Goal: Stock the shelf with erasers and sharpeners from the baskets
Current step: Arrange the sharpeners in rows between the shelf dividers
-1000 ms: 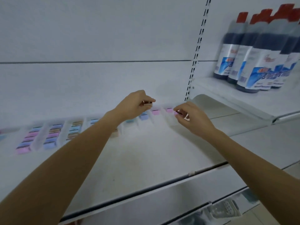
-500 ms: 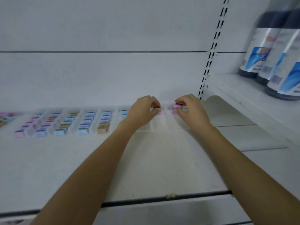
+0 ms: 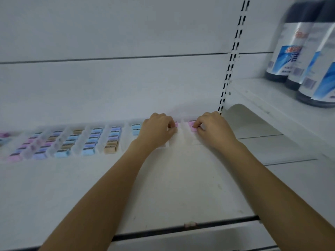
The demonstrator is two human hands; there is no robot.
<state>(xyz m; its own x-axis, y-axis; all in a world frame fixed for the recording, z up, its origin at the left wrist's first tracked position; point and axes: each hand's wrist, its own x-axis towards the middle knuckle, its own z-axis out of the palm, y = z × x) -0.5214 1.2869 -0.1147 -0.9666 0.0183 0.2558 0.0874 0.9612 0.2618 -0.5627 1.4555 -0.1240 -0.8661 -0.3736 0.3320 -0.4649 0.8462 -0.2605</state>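
While both forearms reach across the bare white shelf [image 3: 172,187], the left hand [image 3: 157,130] and right hand [image 3: 213,129] curl at the back row, each pinching a small pink eraser [image 3: 191,125]. Filled lanes of pastel erasers [image 3: 90,140] run front-to-back to the left.

White shelf [image 3: 163,187]; erasers [image 3: 90,140] left of my hands in pink, blue, tan rows; bottles [image 3: 308,60] dark, white-blue labels.
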